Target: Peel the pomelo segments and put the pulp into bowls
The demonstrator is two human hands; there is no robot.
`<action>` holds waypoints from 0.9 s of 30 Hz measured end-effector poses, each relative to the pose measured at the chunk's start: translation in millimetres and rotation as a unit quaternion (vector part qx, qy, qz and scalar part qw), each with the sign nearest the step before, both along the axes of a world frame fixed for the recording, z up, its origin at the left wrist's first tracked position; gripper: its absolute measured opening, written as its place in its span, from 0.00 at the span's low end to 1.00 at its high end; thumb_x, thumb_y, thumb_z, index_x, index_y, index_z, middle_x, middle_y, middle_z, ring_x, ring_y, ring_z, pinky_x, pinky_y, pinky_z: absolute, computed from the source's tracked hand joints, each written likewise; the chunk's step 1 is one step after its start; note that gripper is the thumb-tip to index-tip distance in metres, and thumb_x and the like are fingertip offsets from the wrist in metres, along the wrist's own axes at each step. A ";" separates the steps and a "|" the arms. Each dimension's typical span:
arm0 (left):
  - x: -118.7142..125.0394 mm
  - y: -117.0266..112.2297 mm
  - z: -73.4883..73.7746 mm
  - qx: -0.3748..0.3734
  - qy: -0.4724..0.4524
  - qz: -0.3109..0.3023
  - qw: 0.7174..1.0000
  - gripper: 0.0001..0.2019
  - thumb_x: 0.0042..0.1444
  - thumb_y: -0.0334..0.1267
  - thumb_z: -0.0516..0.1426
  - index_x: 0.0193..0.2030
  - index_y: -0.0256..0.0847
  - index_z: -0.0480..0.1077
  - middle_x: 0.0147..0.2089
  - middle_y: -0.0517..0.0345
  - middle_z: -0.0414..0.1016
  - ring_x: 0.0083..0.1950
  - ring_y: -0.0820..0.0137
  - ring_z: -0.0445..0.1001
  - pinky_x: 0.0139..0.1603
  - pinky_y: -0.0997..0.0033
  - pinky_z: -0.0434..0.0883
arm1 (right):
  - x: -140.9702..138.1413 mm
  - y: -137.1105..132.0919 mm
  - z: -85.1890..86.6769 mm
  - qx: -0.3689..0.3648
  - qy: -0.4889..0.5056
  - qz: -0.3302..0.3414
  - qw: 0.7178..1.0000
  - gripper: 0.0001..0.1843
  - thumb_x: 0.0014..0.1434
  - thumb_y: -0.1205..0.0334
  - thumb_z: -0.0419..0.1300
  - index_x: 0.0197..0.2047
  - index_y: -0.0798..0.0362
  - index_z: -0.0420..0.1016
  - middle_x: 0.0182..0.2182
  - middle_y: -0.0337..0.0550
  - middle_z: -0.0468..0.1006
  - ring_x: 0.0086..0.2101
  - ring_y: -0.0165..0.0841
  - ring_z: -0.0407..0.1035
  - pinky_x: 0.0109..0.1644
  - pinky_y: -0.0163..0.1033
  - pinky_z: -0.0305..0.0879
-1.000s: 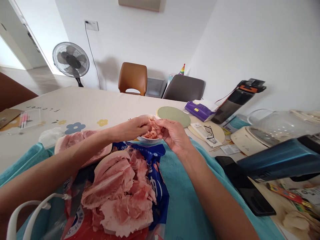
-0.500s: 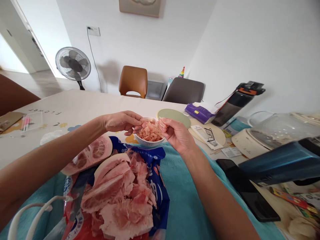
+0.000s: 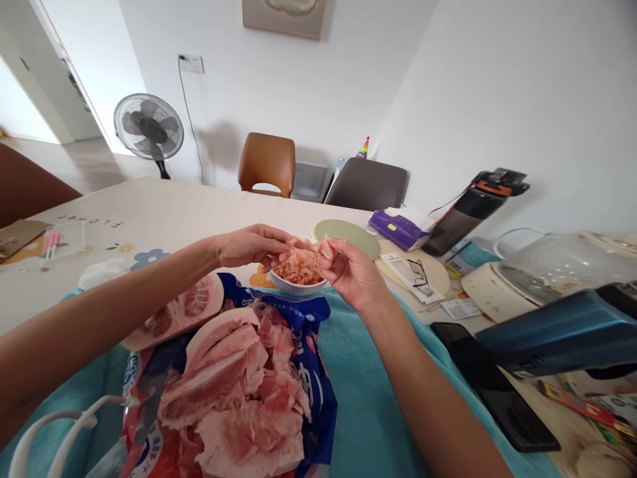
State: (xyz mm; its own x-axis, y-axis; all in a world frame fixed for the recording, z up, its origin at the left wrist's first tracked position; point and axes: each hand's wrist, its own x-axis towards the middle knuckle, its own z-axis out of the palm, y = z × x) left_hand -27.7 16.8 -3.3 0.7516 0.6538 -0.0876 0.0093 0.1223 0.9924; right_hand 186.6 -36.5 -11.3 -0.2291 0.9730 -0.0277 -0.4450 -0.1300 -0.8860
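Observation:
Over a small white bowl (image 3: 297, 287) heaped with pink pomelo flesh (image 3: 298, 268), both my hands meet. My left hand (image 3: 251, 245) pinches a bit of pomelo flesh at the bowl's left rim. My right hand (image 3: 348, 269) holds a pink pomelo piece (image 3: 326, 249) between thumb and fingers at the bowl's right side. In front of the bowl a blue and red plastic bag (image 3: 308, 372) carries a pile of pink pomelo peel and membrane (image 3: 239, 392). A halved pomelo (image 3: 179, 315) lies to the left, partly behind my left forearm.
A teal towel (image 3: 363, 398) covers the table's near part. To the right lie a green round lid (image 3: 348, 236), glasses (image 3: 417, 269), a purple tissue pack (image 3: 398, 224), a black phone (image 3: 497, 392), a dark bottle (image 3: 557, 325) and a kettle base. Two chairs and a fan stand beyond the table.
My hands have drawn slightly apart over the bowl, uncovering the heap of flesh. The left forearm shifted, uncovering the cut face of the halved pomelo. The view has tilted a little.

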 end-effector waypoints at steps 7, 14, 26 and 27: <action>10.3 -2.0 -2.1 0.046 0.051 0.078 0.995 0.10 0.48 0.40 0.67 0.32 0.35 0.78 0.24 0.54 0.74 0.23 0.75 0.71 0.21 0.77 0.68 | 0.4 -0.5 -1.8 0.002 -0.002 0.000 1.000 0.13 0.51 0.62 0.62 0.20 0.54 0.65 0.21 0.33 0.61 0.22 0.24 0.57 0.20 0.29 0.53; 21.4 2.8 -7.0 0.124 0.128 0.176 0.968 0.17 0.51 0.48 0.64 0.34 0.32 0.80 0.25 0.49 0.78 0.21 0.73 0.71 0.18 0.75 0.68 | 1.7 0.5 -5.8 0.019 -0.007 0.020 1.000 0.14 0.54 0.62 0.62 0.20 0.55 0.66 0.21 0.34 0.62 0.22 0.24 0.58 0.20 0.29 0.55; 27.3 -4.2 -4.2 0.210 0.233 0.212 0.926 0.21 0.56 0.51 0.56 0.41 0.36 0.81 0.41 0.47 0.83 0.41 0.64 0.78 0.34 0.71 0.71 | -2.9 -1.1 -6.5 0.023 -0.017 -0.028 0.999 0.10 0.51 0.63 0.64 0.22 0.54 0.68 0.21 0.33 0.64 0.22 0.25 0.61 0.19 0.30 0.55; 27.3 -4.9 -4.1 0.215 0.227 0.213 0.926 0.20 0.56 0.50 0.56 0.42 0.37 0.81 0.40 0.48 0.83 0.42 0.64 0.78 0.37 0.70 0.72 | -3.2 -1.6 -5.6 0.023 -0.020 -0.030 0.999 0.10 0.51 0.63 0.64 0.22 0.54 0.68 0.20 0.33 0.64 0.22 0.25 0.61 0.19 0.30 0.55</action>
